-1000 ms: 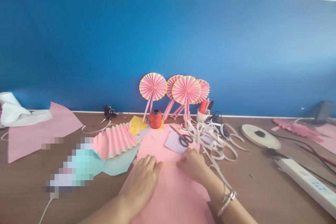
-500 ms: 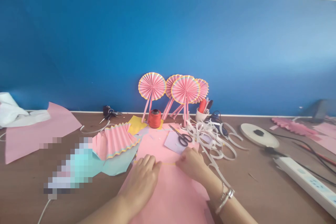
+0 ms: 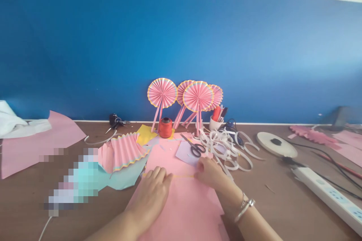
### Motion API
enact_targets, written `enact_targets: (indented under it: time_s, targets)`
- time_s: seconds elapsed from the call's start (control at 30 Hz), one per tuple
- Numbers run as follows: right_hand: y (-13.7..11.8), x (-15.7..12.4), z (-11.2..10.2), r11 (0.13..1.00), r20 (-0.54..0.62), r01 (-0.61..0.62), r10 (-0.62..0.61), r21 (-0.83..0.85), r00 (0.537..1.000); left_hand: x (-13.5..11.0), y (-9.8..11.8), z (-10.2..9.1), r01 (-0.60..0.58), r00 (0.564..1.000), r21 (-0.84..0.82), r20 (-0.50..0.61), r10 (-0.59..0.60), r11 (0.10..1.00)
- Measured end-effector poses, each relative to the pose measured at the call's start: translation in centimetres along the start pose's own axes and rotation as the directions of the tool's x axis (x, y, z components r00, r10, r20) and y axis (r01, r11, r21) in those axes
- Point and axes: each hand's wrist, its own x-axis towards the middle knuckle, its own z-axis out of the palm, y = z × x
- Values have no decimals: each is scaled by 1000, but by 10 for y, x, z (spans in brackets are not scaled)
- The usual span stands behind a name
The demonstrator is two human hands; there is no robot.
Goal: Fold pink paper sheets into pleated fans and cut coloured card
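While their fingers [image 3: 158,176] are lying flat and gripping nothing, the left hand [image 3: 148,199] and right hand [image 3: 210,175] are pressing on a pink paper sheet [image 3: 181,211] near the edge of the brown table [image 3: 254,211]. Black-handled scissors [image 3: 195,150] are lying just beyond, with curled paper strips [image 3: 223,147] to the right.

my brown wooden tabletop [image 3: 283,211] holds a pink paper sheet [image 3: 181,211] under my left hand [image 3: 149,199] and right hand [image 3: 210,175], curled white paper strips [image 3: 223,150] just beyond, a white plastic power strip [image 3: 325,196] well right.
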Motion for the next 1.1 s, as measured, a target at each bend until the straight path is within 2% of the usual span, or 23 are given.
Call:
enact_targets:
  time_s: [0.13,0.23,0.3,0.37,0.47,0.5,0.57,0.63,0.7,0.8,0.93,1.03,1.1]
  targets:
    - [5,1,-5,996,37,30,-33,79,999,-1,-2,6,1,1000,-19,-19,-2,1000]
    - [6,1,-6,989,4,31,-32,145,999,-2,-4,13,18,999,-82,-47,-21,996]
    - [6,4,-5,987,-76,36,-24,155,997,-3,-5,17,26,998,-128,-57,-33,991]
    - [8,9,-3,988,-205,86,-59,126,977,-4,-6,18,32,997,-164,-63,-43,986]
    - [11,17,4,971,-360,240,-220,9,907,-4,-6,17,35,996,-167,-75,-49,985]
    - [12,19,6,961,-368,275,-267,-32,891,-3,-6,18,35,995,-150,-86,-48,988]
    - [13,21,9,955,-320,283,-296,-89,900,-3,-6,19,33,993,-109,-112,-45,994]
    - [13,21,10,966,-265,230,-253,-116,930,-2,-7,20,23,992,-78,-126,-32,997]
    - [12,20,10,974,-277,185,-215,-131,936,-2,-7,20,10,993,-68,-121,-19,998]
    - [6,16,7,952,-350,249,-298,-177,888,-3,-5,17,16,994,-94,-106,-26,995]
    - [-8,13,6,868,-314,420,-489,-264,814,-3,-3,10,21,996,-163,-83,-35,986]
    - [-14,15,10,852,-284,409,-502,-328,817,-1,-2,9,-61,993,-215,-109,38,975]
    - [-13,18,13,872,-316,359,-462,-334,828,1,-1,12,-183,975,-223,-164,148,958]
